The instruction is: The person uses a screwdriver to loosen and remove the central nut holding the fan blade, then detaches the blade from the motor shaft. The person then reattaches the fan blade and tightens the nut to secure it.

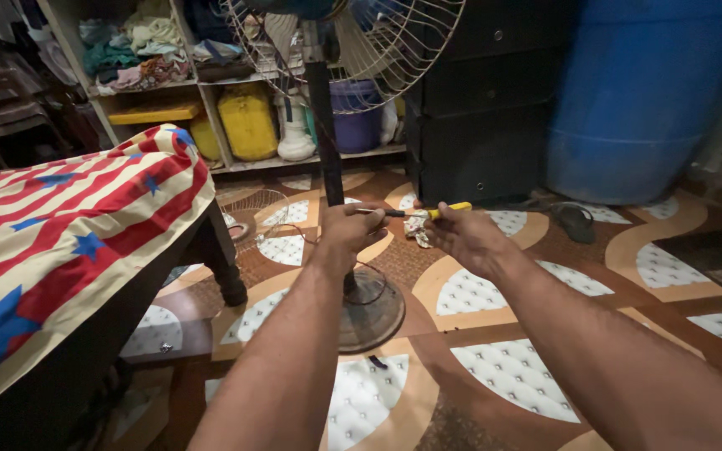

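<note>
**Two hands on a screwdriver at the pole of a standing fan**

The floor (511, 292) is sheet vinyl printed with brown curving bands and white quilted patches. On it stands a pedestal fan: a round, worn metal base (371, 311), a dark upright pole (324, 142) and, at the top edge of the view, a wire grille (394, 50). A second, loose wire grille (248, 209) lies on the floor behind the pole.

At the left a dark bench (85, 342) is draped with a red-and-white striped cloth with blue stars (60, 225); its near corner leg (226, 259) stands just beside the fan base. Along the far wall an open shelf unit (169, 83) holds crumpled clothes, a yellow plastic jerrycan (248, 121) and a purple bucket (357, 113). To its right stands a black cabinet (482, 100), then a large blue plastic drum (645, 92). A dark sandal (574, 221) lies on the floor in front of the drum.

Open floor stretches to the right of the fan base and toward the camera; the left side is closed off by the bench edge.

A screwdriver with a yellow-and-black handle (428, 213) lies level between the hands, just right of the pole. The right hand (461, 238) is curled around the handle. The left hand (348, 234) is clenched at the shaft's tip, against the pole. Below the screwdriver a small crumpled scrap (417, 230) lies on the floor.
</note>
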